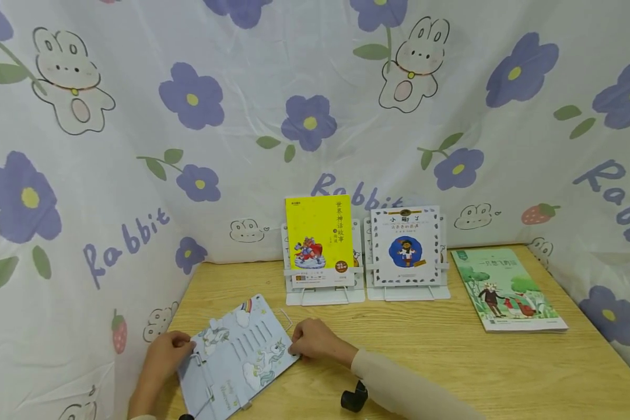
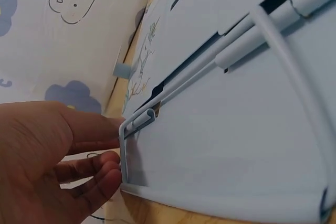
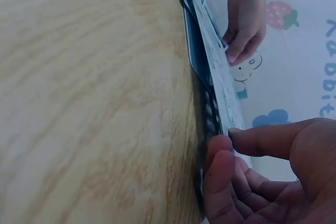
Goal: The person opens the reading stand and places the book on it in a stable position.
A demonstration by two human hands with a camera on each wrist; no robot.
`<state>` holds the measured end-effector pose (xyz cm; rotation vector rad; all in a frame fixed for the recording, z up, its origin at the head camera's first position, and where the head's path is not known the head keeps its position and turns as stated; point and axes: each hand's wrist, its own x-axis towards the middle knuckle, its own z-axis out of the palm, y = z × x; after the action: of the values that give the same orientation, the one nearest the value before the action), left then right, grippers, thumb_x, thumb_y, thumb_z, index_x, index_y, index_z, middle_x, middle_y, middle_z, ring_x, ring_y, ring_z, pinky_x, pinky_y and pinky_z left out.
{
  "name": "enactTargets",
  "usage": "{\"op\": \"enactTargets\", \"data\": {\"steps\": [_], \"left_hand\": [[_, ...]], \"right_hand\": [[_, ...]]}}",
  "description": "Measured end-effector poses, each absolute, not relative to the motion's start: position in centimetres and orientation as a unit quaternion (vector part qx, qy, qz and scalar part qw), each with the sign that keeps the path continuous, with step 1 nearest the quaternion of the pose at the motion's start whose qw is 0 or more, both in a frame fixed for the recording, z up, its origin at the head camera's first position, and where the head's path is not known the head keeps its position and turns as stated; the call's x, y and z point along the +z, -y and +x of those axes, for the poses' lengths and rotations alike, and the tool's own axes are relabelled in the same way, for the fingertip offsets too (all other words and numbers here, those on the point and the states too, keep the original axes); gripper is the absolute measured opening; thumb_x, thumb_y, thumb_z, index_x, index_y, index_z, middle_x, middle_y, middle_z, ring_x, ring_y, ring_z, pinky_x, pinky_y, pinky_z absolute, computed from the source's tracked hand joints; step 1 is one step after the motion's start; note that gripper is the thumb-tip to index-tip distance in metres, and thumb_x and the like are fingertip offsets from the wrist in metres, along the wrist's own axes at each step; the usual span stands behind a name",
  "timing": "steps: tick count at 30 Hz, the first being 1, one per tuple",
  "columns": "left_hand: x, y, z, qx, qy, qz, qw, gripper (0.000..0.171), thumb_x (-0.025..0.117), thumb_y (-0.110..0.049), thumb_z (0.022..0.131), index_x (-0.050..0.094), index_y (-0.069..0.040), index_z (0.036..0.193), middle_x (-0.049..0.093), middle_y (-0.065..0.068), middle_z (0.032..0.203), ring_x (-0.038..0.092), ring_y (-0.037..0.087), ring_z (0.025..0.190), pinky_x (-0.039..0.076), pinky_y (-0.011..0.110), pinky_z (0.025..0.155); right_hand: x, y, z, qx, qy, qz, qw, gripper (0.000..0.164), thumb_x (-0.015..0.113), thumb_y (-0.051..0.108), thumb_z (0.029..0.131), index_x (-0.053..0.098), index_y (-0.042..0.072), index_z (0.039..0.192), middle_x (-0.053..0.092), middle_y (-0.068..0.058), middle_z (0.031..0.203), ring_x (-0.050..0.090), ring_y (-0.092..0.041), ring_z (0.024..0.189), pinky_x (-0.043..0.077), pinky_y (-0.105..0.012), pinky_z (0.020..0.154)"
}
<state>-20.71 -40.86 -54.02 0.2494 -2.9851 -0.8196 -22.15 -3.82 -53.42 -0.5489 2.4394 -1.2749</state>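
A light-blue metal book stand [image 1: 226, 356] with unicorn and rainbow pictures lies tilted at the table's left. My left hand [image 1: 164, 357] holds its left edge; in the left wrist view the thumb and fingers of that hand [image 2: 58, 156] are at the wire bracket [image 2: 123, 153] on the side. My right hand [image 1: 317, 341] pinches the stand's right edge. Seen from the right wrist, the stand [image 3: 212, 61] is nearly edge-on, its back panel parted slightly from the front, with the right hand's thumb and fingers [image 3: 262, 177] gripping its near edge.
Behind, a yellow book [image 1: 317, 233] and a white book [image 1: 405, 245] stand on two white book stands. A green book [image 1: 509, 289] lies flat at the right on the wooden table [image 1: 399, 332]. A printed curtain [image 1: 252, 151] hangs close behind and at the sides.
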Motion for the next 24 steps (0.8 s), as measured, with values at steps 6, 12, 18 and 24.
{"op": "enactTargets", "data": {"steps": [6, 12, 18, 24], "left_hand": [[-54.0, 39.4, -20.7, -0.269, 0.961, 0.057, 0.023, 0.03, 0.071, -0.02, 0.086, 0.07, 0.003, 0.105, 0.065, 0.011, 0.093, 0.058, 0.02, 0.085, 0.047, 0.03, 0.072], [-54.2, 37.7, -21.0, -0.282, 0.959, 0.035, 0.014, 0.025, 0.072, -0.02, 0.087, 0.071, -0.001, 0.104, 0.061, 0.009, 0.095, 0.056, 0.017, 0.086, 0.047, 0.03, 0.072], [-54.2, 35.6, -21.3, -0.301, 0.953, 0.021, 0.015, 0.022, 0.072, -0.018, 0.087, 0.071, -0.003, 0.103, 0.06, 0.007, 0.094, 0.054, 0.016, 0.083, 0.046, 0.026, 0.07], [-54.4, 33.1, -21.6, -0.314, 0.949, 0.011, 0.026, 0.019, 0.073, -0.015, 0.086, 0.071, -0.004, 0.102, 0.06, 0.006, 0.094, 0.054, 0.014, 0.083, 0.046, 0.024, 0.07]], "right_hand": [[-53.2, 2.0, -21.0, -0.477, -0.815, -0.211, 0.253, 0.018, 0.074, 0.014, 0.082, 0.067, 0.005, 0.068, 0.066, -0.01, 0.058, 0.061, -0.019, 0.044, 0.053, -0.032, 0.046], [-52.7, -0.1, -20.0, -0.496, -0.784, -0.219, 0.302, 0.021, 0.072, 0.012, 0.085, 0.067, -0.002, 0.07, 0.069, -0.02, 0.064, 0.062, -0.02, 0.044, 0.057, -0.038, 0.049], [-52.7, -1.8, -19.3, -0.501, -0.771, -0.226, 0.322, 0.021, 0.072, 0.01, 0.085, 0.067, -0.005, 0.071, 0.069, -0.025, 0.067, 0.064, -0.023, 0.046, 0.058, -0.041, 0.052], [-52.8, -4.0, -18.6, -0.514, -0.747, -0.233, 0.351, 0.023, 0.071, 0.011, 0.086, 0.067, -0.006, 0.072, 0.069, -0.024, 0.066, 0.061, -0.014, 0.044, 0.058, -0.04, 0.051]]}}
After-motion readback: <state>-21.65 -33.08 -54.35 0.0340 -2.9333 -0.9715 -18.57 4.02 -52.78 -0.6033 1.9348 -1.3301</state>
